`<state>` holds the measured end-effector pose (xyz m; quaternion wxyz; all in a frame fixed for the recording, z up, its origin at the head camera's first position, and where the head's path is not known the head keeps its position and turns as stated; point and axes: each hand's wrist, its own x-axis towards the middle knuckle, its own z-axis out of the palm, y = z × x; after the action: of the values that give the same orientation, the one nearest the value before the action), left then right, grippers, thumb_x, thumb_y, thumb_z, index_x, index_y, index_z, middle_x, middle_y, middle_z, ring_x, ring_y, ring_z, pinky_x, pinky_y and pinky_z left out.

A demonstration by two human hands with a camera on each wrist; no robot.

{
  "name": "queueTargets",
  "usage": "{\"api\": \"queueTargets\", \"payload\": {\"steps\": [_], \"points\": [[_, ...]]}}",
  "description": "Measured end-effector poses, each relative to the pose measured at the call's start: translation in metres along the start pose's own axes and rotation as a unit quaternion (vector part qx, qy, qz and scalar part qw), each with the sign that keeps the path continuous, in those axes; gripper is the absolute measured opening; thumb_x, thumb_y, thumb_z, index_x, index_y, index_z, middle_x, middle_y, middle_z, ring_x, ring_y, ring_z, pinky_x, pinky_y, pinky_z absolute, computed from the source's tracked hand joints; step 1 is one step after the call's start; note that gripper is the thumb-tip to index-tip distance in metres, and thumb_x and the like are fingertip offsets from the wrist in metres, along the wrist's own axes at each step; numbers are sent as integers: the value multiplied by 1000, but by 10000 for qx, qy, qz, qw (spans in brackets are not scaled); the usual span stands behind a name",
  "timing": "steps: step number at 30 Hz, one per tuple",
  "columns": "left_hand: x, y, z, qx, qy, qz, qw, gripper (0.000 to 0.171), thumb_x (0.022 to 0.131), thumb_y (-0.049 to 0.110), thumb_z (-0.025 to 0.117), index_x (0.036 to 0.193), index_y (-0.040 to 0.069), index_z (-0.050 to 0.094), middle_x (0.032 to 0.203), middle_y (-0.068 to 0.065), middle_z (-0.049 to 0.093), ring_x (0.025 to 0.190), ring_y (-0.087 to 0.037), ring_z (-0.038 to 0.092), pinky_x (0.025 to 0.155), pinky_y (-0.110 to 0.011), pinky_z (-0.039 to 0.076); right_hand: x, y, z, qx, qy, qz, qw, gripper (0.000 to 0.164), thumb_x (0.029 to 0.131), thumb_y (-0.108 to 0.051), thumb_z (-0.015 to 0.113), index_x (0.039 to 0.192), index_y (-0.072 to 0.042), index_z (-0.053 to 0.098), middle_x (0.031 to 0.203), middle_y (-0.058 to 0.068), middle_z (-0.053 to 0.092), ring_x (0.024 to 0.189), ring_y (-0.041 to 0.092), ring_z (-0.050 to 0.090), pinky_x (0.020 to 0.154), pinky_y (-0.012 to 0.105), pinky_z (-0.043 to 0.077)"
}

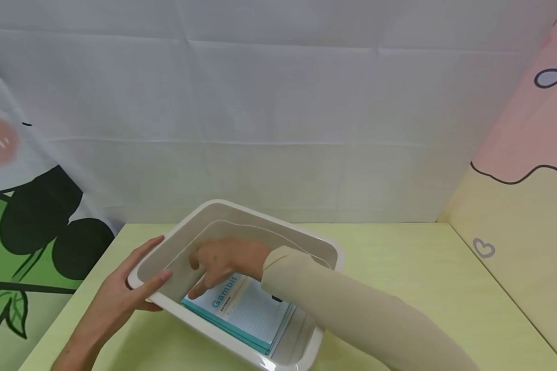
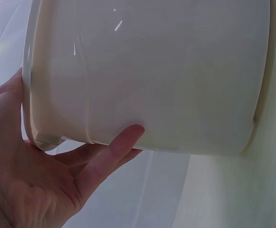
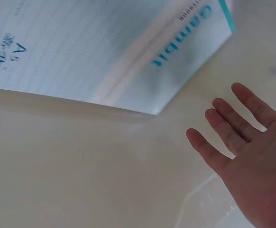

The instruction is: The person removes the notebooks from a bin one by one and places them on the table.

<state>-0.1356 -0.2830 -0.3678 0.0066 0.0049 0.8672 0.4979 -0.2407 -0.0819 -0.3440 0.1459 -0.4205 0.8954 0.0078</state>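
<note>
Left hand point(image 1: 113, 299) had the white bin point(image 1: 278, 232) by its left corner — fingers bent round the rim. Right hand point(image 1: 227, 255) was down inside the bin, fingers spread, holding nothing — near the Gambit notebook point(image 1: 255, 309), which lay cover up in there.

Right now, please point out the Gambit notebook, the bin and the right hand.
Gambit notebook point(image 1: 255, 309), head view: on its printed cover.
Bin point(image 2: 152, 76), left wrist view: on its outer wall.
Right hand point(image 3: 259, 164), right wrist view: on the palm.
</note>
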Motion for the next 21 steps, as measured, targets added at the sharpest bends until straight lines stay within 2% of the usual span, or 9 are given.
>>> {"api": "queueTargets", "payload": {"steps": [4, 8, 13, 17, 21], "points": [[0, 1, 0, -12, 1, 21, 10000, 74, 104, 33, 64, 165, 39, 23, 149, -20, 43, 108, -31, 62, 68, -38, 66, 2, 0, 6, -30, -148, 38, 9999, 63, 85, -72, 72, 134, -33, 65, 131, -16, 61, 109, 4, 57, 99, 23, 50], [1, 1, -2, -32, 13, 80, 10000, 73, 104, 33, 64, 165, 40, 23, 148, -18, 44, 107, -27, 63, 68, -38, 66, 4, 1, 12, -176, -292, -64, 9994, 67, 85, -70, 73, 140, -33, 63, 140, -15, 60, 124, 4, 58, 108, 23, 48], [0, 1, -3, -31, 55, 152, 9999, 73, 104, 32, 64, 164, 41, 24, 148, -18, 44, 105, -23, 64, 68, -37, 66, 5, 2, 21, -475, -451, -133, 9978, 77, 83, -72, 74, 149, -40, 53, 146, -14, 55, 130, 6, 57, 107, 23, 49], [-1, 1, -2, -32, 77, 178, 9998, 72, 104, 32, 64, 164, 41, 25, 148, -18, 44, 104, -21, 66, 68, -37, 66, 4, -1, 31, -927, -530, 41, 9943, 86, 80, -81, 70, 154, -52, 40, 150, -14, 46, 133, 6, 53, 106, 25, 50], [-2, 1, -1, -25, 91, 172, 9998, 72, 104, 33, 65, 164, 40, 26, 148, -19, 45, 105, -22, 67, 68, -37, 66, 3, -7, 39, -1440, -421, 117, 9886, 93, 77, -84, 69, 157, -52, 34, 158, -12, 38, 144, 8, 43, 116, 26, 44]]}}
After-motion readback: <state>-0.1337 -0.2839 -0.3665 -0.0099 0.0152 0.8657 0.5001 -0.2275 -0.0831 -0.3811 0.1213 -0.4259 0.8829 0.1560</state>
